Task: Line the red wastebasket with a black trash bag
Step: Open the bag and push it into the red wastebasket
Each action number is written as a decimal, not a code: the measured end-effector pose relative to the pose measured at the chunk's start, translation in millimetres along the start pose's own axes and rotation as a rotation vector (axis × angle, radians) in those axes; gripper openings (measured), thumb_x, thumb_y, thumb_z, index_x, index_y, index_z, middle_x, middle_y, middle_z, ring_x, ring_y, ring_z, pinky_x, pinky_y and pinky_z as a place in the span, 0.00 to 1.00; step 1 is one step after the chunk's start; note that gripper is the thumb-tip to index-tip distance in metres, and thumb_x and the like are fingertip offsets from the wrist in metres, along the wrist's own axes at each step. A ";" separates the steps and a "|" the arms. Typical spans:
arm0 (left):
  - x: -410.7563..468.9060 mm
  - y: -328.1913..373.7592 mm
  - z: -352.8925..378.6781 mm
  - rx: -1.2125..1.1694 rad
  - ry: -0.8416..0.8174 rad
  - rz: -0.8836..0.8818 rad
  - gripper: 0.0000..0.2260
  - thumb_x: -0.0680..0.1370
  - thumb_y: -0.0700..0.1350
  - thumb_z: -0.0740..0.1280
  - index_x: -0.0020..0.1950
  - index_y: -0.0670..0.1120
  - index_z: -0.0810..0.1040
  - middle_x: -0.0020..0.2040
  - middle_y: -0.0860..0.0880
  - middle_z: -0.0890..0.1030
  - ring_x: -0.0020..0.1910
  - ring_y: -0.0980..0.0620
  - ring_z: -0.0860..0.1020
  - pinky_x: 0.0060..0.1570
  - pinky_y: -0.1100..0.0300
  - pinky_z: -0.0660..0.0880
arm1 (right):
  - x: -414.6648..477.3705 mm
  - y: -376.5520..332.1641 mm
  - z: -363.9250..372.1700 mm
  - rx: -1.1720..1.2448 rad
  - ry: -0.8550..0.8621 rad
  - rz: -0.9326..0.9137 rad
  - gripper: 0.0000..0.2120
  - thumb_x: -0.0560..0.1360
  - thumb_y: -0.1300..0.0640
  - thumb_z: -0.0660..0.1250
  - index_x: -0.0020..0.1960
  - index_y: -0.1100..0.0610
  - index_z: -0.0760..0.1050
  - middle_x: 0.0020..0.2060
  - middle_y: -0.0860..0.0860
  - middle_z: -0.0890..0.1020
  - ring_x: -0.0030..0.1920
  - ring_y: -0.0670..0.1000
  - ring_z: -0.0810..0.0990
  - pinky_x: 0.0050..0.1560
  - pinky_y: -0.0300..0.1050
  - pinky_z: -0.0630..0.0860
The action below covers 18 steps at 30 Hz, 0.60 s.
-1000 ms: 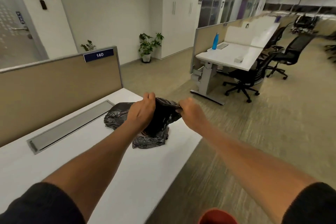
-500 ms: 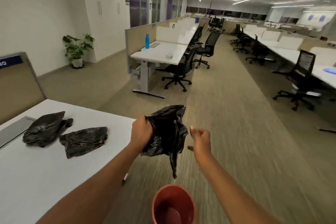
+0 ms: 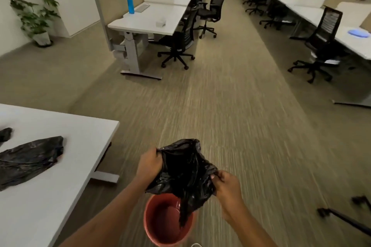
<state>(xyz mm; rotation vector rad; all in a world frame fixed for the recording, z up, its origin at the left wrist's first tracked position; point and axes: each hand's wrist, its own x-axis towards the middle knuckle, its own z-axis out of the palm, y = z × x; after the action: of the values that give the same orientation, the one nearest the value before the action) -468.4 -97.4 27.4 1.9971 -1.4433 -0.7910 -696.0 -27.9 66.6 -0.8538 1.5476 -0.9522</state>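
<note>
A crumpled black trash bag (image 3: 185,172) hangs in the air between my two hands, straight above the red wastebasket (image 3: 160,234) that stands on the carpet. My left hand (image 3: 149,163) grips the bag's upper left edge. My right hand (image 3: 227,188) pinches its right edge. The mouth of the bag is pulled partly apart. The bag's lower tip dangles down into the basket's round opening. The inside of the basket looks bare apart from that tip.
A white desk (image 3: 60,166) stands at my left with two more black bags (image 3: 28,160) on it. Desks and black office chairs (image 3: 180,44) line the carpeted aisle ahead. A chair base (image 3: 345,218) lies at the lower right.
I have turned from the desk toward the basket. My right hand, open half a second ago, now grips the bag. The bag has come down over the basket and is spread wider.
</note>
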 end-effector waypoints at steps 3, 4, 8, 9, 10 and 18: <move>19.8 -26.8 20.7 0.012 -0.115 -0.070 0.10 0.78 0.42 0.59 0.39 0.40 0.73 0.44 0.36 0.82 0.46 0.39 0.79 0.40 0.53 0.68 | 37.9 7.7 -31.4 0.031 0.049 0.107 0.08 0.77 0.61 0.65 0.45 0.64 0.80 0.47 0.68 0.83 0.46 0.61 0.83 0.49 0.59 0.80; 22.1 -38.1 25.2 -0.001 -0.147 -0.099 0.10 0.78 0.43 0.60 0.42 0.39 0.77 0.45 0.38 0.83 0.46 0.41 0.80 0.42 0.53 0.70 | 48.8 9.0 -40.7 0.057 0.072 0.139 0.08 0.77 0.62 0.65 0.43 0.63 0.80 0.47 0.69 0.82 0.44 0.60 0.82 0.46 0.56 0.78; 24.1 -83.2 36.4 0.072 -0.242 -0.156 0.10 0.77 0.41 0.61 0.50 0.43 0.81 0.48 0.43 0.84 0.49 0.44 0.80 0.47 0.55 0.74 | 86.6 11.1 -63.7 0.184 0.102 0.239 0.09 0.77 0.63 0.62 0.49 0.64 0.81 0.44 0.62 0.85 0.42 0.58 0.83 0.38 0.49 0.80; 25.1 -92.7 38.4 0.112 -0.259 -0.170 0.10 0.77 0.40 0.61 0.52 0.44 0.81 0.49 0.43 0.84 0.49 0.44 0.80 0.46 0.56 0.74 | 94.3 11.3 -64.6 0.209 0.108 0.262 0.10 0.77 0.63 0.62 0.49 0.64 0.81 0.45 0.62 0.85 0.42 0.59 0.84 0.38 0.51 0.82; 26.4 -101.8 41.2 0.154 -0.277 -0.188 0.10 0.77 0.39 0.61 0.52 0.43 0.81 0.50 0.42 0.84 0.50 0.44 0.81 0.45 0.57 0.72 | 100.5 11.0 -63.7 0.218 0.111 0.286 0.10 0.78 0.63 0.61 0.49 0.64 0.81 0.45 0.62 0.85 0.44 0.61 0.84 0.41 0.55 0.83; 21.6 -121.3 66.8 0.457 -0.421 -0.206 0.17 0.74 0.45 0.65 0.62 0.40 0.72 0.60 0.39 0.79 0.61 0.40 0.75 0.58 0.53 0.71 | 114.9 1.6 -26.5 0.127 0.004 0.293 0.11 0.78 0.63 0.57 0.44 0.64 0.77 0.40 0.61 0.79 0.41 0.57 0.77 0.39 0.50 0.76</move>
<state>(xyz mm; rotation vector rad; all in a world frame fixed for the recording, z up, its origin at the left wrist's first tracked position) -434.6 -90.8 -108.5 2.4569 -1.8007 -1.0991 -741.3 -126.6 20.7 -0.5189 1.5468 -0.8276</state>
